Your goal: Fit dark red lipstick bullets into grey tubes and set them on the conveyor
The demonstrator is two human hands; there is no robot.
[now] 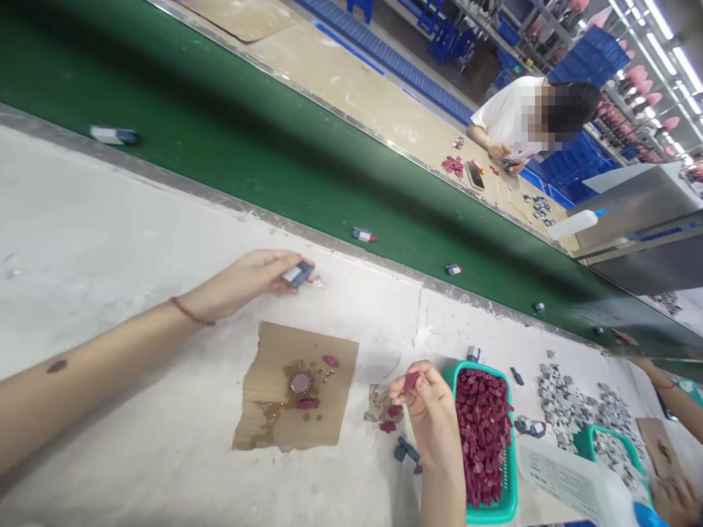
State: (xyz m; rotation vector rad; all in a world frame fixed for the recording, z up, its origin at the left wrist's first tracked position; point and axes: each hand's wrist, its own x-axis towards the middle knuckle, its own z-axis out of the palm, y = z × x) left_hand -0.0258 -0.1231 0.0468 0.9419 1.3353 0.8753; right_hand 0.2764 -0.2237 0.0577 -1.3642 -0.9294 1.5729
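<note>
My left hand (269,272) is closed on a small dark-blue and white plastic piece (298,274), just short of the green belt's near edge. Between the fingertips of my right hand (431,406) is a small dark-red plastic piece (411,381). Below and between the hands lies a cardboard sheet (274,366) with wet stains, a round bottle-cap-like dish (299,383) and two dark-red pieces. Right of my right hand, a green basket (512,468) is heaped with dark-red pieces (483,432). Blue pieces (405,448) and more red ones lie left of my right wrist.
A green conveyor belt (247,168) crosses the view, carrying several small pieces. Beyond it, a person (516,121) works at a bench. On the right are grey-white pieces (565,399), a smaller green basket (585,440), a white bottle (571,476) and another person's arm (673,395).
</note>
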